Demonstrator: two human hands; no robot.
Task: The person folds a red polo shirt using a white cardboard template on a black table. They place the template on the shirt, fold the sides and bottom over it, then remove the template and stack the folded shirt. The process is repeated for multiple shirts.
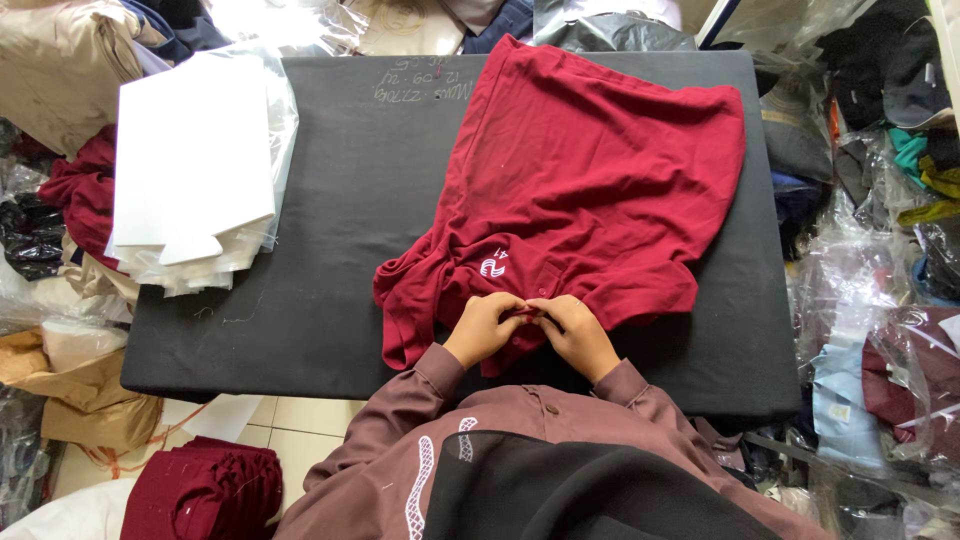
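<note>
While the dark red shirt (590, 190) lies spread on the black table (330, 230), near edge toward the person, left hand (487, 328) and right hand (577, 335) both pinch its placket, fingertips touching. White card stack (190, 170) sits left.

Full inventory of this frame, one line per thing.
Shirt: 1, dark red, spread on the table, collar end toward the person.
Table: 1, black top, centre.
White sheets: 1 stack, white, table's left edge, partly in clear plastic.
Folded red garments: 1 pile, dark red, floor lower left.
Bagged clothing: many, mixed colours, right side.
Left hand: 1, pinching the shirt's collar area.
Right hand: 1, pinching the same spot, touching the left.
</note>
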